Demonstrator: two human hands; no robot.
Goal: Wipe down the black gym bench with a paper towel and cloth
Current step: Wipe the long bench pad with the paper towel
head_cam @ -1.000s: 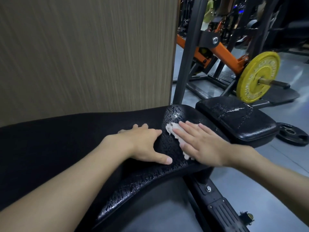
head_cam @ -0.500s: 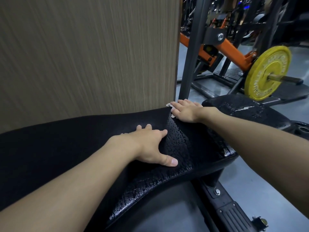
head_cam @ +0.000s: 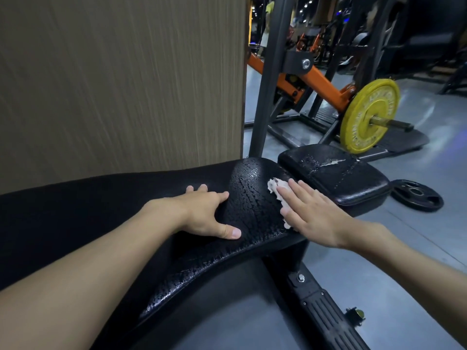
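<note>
The black gym bench [head_cam: 101, 213] runs from the left to the middle, its worn end pad [head_cam: 252, 198] wet with droplets. My left hand [head_cam: 204, 213] lies flat on the pad, fingers spread, holding nothing. My right hand [head_cam: 313, 213] presses a crumpled white paper towel [head_cam: 276, 189] flat against the right edge of that pad; the towel sticks out beyond my fingertips and below my palm. A separate black seat pad [head_cam: 336, 173], also wet and with a torn spot, sits just right of the towel. No cloth is visible.
A brown wall panel [head_cam: 121, 82] stands close behind the bench. A dark upright post [head_cam: 267, 82], an orange machine arm [head_cam: 321, 82] with a yellow weight plate [head_cam: 369, 114], and a black plate [head_cam: 417, 195] on the grey floor lie to the right. The bench's frame rail [head_cam: 326, 314] runs below.
My right hand has drawn the paper towel back from the far top corner of the pad toward me along its right edge. My left hand has stayed in place.
</note>
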